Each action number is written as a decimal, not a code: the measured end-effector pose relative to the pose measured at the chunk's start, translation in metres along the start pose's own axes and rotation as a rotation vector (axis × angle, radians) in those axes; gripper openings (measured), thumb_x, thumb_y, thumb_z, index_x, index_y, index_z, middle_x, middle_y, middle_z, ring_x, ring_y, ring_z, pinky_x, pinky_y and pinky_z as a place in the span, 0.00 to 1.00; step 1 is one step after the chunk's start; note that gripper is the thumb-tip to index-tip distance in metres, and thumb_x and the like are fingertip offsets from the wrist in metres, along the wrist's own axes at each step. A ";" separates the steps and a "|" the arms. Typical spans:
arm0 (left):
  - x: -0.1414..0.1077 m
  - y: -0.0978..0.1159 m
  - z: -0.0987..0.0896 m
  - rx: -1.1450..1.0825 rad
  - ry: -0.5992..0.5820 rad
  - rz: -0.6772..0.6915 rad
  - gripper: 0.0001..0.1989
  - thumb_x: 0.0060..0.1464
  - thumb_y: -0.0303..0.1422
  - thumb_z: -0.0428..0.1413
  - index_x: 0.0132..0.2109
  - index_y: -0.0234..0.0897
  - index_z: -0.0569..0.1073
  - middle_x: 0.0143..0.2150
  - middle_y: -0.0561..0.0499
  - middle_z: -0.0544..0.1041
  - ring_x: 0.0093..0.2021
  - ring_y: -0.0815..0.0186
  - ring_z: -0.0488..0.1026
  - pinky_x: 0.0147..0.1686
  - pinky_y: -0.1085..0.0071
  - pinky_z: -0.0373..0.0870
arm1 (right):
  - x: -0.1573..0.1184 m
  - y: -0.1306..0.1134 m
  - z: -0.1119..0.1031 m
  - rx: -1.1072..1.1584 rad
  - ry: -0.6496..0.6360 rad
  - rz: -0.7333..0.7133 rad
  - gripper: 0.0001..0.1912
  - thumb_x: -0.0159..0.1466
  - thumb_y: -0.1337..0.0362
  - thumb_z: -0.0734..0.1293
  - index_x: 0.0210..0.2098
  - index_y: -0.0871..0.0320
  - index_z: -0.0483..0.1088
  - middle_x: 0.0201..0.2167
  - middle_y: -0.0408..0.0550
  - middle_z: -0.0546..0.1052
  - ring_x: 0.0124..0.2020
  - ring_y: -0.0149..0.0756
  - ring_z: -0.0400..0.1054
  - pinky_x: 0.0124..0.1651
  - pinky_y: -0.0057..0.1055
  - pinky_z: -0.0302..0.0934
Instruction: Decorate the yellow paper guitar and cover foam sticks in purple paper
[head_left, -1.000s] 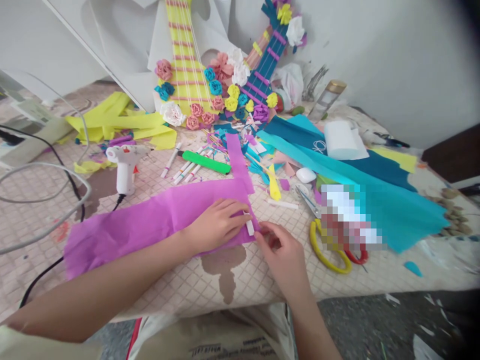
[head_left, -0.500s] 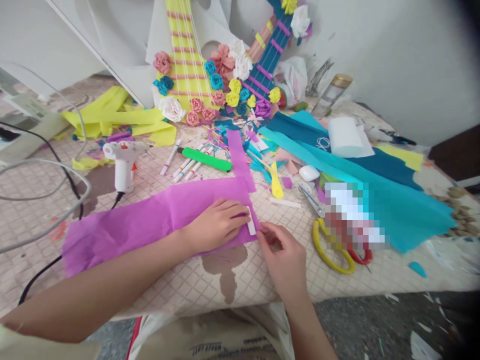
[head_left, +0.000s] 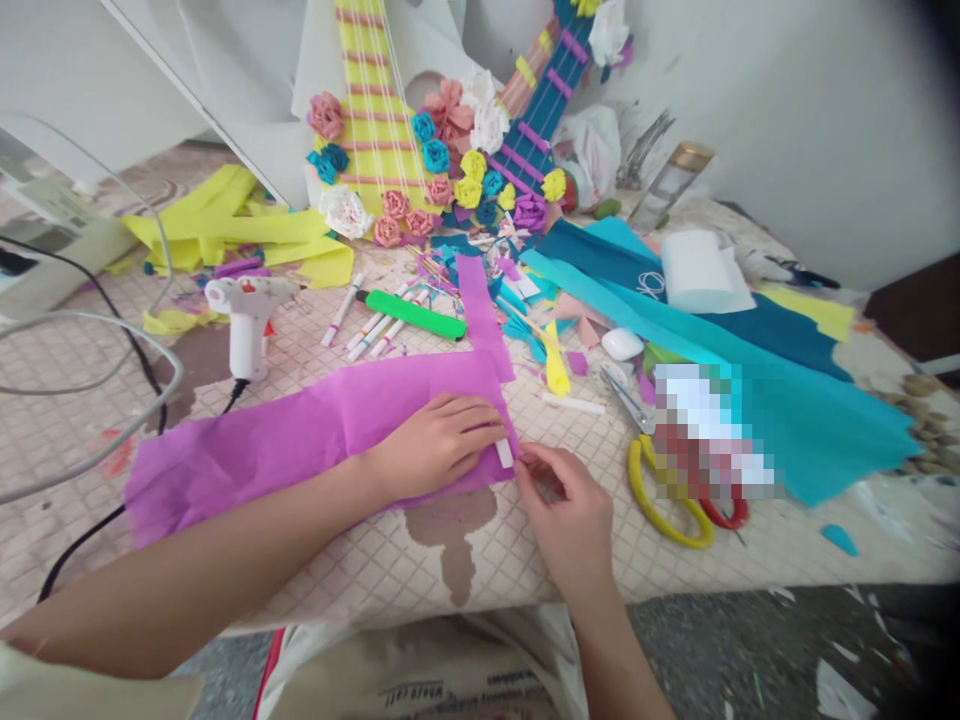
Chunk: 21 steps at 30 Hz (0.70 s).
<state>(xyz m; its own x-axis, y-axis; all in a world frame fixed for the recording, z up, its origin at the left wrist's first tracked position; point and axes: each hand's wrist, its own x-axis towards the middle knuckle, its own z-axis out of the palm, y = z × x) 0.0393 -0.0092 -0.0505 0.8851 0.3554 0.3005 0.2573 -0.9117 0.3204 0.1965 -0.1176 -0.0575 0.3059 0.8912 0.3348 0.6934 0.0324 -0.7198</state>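
Observation:
A long sheet of purple crepe paper (head_left: 300, 425) lies across the table in front of me. My left hand (head_left: 442, 445) rests flat on its right part, fingers stretched toward the right edge. Under those fingertips is a small white strip (head_left: 504, 453), partly covered. At the paper's lower right corner, my right hand (head_left: 566, 505) pinches the edge between thumb and forefinger. A narrower purple strip (head_left: 480, 305) extends away from the sheet's far right corner. Scissors with yellow and red handles (head_left: 671, 495) lie to the right of my right hand, partly blurred out.
A white glue gun (head_left: 251, 325) stands at the left among cables. Behind the paper are a green marker (head_left: 415, 315), several white pens and paper scraps. Turquoise crepe paper (head_left: 817, 430) and a white roll (head_left: 697, 270) lie right. Flower-decorated paper guitars (head_left: 382, 130) lean at the back.
My left fingertips have shifted slightly over the white strip, so less of it shows. The right hand keeps its pinch at the paper's edge. The view has moved a little.

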 end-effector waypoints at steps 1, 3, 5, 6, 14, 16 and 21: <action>0.000 0.000 0.000 0.005 -0.002 0.003 0.14 0.58 0.27 0.47 0.50 0.35 0.70 0.51 0.45 0.72 0.53 0.61 0.65 0.53 0.62 0.61 | 0.000 0.000 0.000 0.003 -0.001 0.008 0.07 0.58 0.69 0.63 0.35 0.57 0.71 0.29 0.46 0.76 0.30 0.34 0.69 0.34 0.32 0.65; -0.001 -0.001 0.001 0.009 0.001 0.011 0.13 0.58 0.26 0.48 0.49 0.34 0.71 0.51 0.44 0.72 0.53 0.61 0.66 0.53 0.62 0.62 | 0.000 0.000 0.000 0.006 -0.001 0.018 0.07 0.58 0.69 0.64 0.35 0.57 0.71 0.29 0.45 0.76 0.30 0.34 0.69 0.34 0.32 0.65; -0.001 -0.001 0.001 0.003 0.011 0.015 0.13 0.58 0.26 0.48 0.48 0.34 0.71 0.51 0.44 0.72 0.52 0.61 0.66 0.53 0.62 0.63 | 0.000 0.000 0.000 0.008 -0.004 0.024 0.07 0.58 0.69 0.64 0.36 0.57 0.71 0.29 0.45 0.76 0.30 0.34 0.69 0.34 0.32 0.65; -0.001 -0.001 0.002 -0.003 0.015 0.015 0.13 0.58 0.26 0.48 0.48 0.34 0.71 0.51 0.44 0.72 0.52 0.61 0.67 0.53 0.62 0.63 | 0.000 0.000 0.000 0.011 -0.007 0.027 0.07 0.58 0.69 0.64 0.36 0.57 0.71 0.29 0.45 0.76 0.30 0.34 0.69 0.34 0.32 0.65; 0.000 -0.002 0.000 0.012 -0.019 0.061 0.15 0.60 0.28 0.45 0.53 0.35 0.67 0.52 0.47 0.73 0.54 0.61 0.65 0.54 0.60 0.62 | 0.000 0.000 0.001 0.030 -0.009 0.054 0.06 0.58 0.68 0.64 0.35 0.57 0.71 0.30 0.45 0.76 0.30 0.34 0.69 0.34 0.32 0.65; 0.000 -0.002 0.000 0.020 -0.029 0.072 0.15 0.61 0.28 0.45 0.52 0.35 0.68 0.52 0.47 0.72 0.55 0.61 0.64 0.54 0.61 0.61 | 0.000 0.001 0.001 0.035 -0.011 0.058 0.06 0.58 0.68 0.64 0.35 0.57 0.71 0.30 0.45 0.76 0.31 0.34 0.69 0.34 0.32 0.65; 0.000 -0.002 -0.001 0.018 -0.045 0.070 0.13 0.60 0.28 0.45 0.49 0.34 0.70 0.52 0.46 0.72 0.54 0.61 0.65 0.54 0.61 0.61 | -0.001 0.000 -0.001 0.041 -0.009 0.063 0.06 0.58 0.68 0.64 0.35 0.57 0.71 0.30 0.46 0.76 0.30 0.34 0.69 0.34 0.32 0.65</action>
<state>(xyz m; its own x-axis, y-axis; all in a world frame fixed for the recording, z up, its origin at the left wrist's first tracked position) 0.0389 -0.0072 -0.0506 0.9177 0.2817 0.2803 0.2011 -0.9375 0.2838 0.1970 -0.1185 -0.0576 0.3416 0.8963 0.2826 0.6460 -0.0056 -0.7633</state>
